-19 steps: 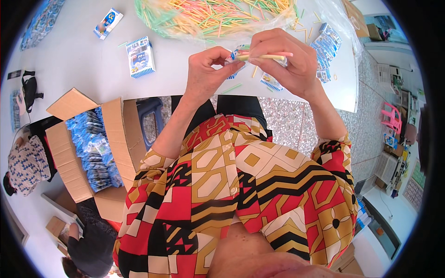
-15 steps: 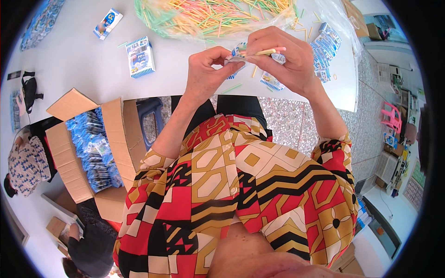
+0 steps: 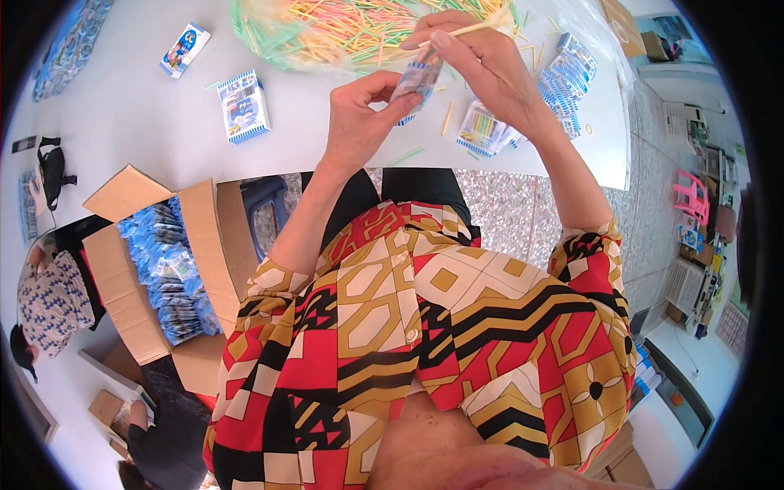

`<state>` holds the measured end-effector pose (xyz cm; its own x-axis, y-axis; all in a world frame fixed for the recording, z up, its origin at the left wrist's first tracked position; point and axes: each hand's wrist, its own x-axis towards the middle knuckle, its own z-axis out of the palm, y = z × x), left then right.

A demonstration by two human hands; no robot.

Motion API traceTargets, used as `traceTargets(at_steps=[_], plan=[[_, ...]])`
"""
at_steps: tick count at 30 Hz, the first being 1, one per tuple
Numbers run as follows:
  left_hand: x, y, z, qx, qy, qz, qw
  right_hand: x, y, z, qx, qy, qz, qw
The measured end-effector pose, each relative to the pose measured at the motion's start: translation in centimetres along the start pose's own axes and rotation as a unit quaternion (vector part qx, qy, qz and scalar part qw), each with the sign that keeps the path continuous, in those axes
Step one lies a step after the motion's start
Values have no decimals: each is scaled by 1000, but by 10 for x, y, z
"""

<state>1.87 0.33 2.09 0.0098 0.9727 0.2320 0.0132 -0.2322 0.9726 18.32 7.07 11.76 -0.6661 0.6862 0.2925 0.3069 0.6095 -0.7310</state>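
Observation:
My left hand [image 3: 359,114] pinches a small blue-and-white plastic packet [image 3: 418,82], held upright above the table. Just above the packet's top end, my right hand [image 3: 498,77] grips a thin pale-yellow stick [image 3: 464,33] between thumb and fingers. Whether other sticks are inside the packet is hard to make out. Beyond both hands lies a clear plastic bag heaped with thin sticks [image 3: 359,33] in pink, orange, yellow and green. Under my right wrist, a packet [image 3: 480,129] with sticks showing through lies on the table, beside a spread pile of flat packets [image 3: 565,86].
Farther left on the white table [image 3: 310,147] lie a packet stack [image 3: 243,108] and a single packet [image 3: 185,49]. Loose sticks are scattered about. An open cardboard box [image 3: 208,245] of blue packets [image 3: 167,269] stands at my left. Two people are at the lower left.
My right hand has moved up and away from the packet's mouth with a yellow stick. My left hand has tilted the packet more upright.

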Motion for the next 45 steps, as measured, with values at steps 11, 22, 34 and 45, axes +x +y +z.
traceTargets(at_steps=[11, 22, 34, 45], plan=[[-2, -10, -1, -158, -8, -50, 986, 4, -6, -4, 148, -75, 73, 983], [-1, -13, -4, -124, -16, -46, 991, 5, -10, -2, 92, -109, 87, 986], [-10, -23, -17, -102, 25, -55, 993, -71, 74, 31, -312, -162, -61, 934], [-17, -20, -13, -115, 26, -58, 991, -72, 94, 49, -375, -207, -151, 891]])
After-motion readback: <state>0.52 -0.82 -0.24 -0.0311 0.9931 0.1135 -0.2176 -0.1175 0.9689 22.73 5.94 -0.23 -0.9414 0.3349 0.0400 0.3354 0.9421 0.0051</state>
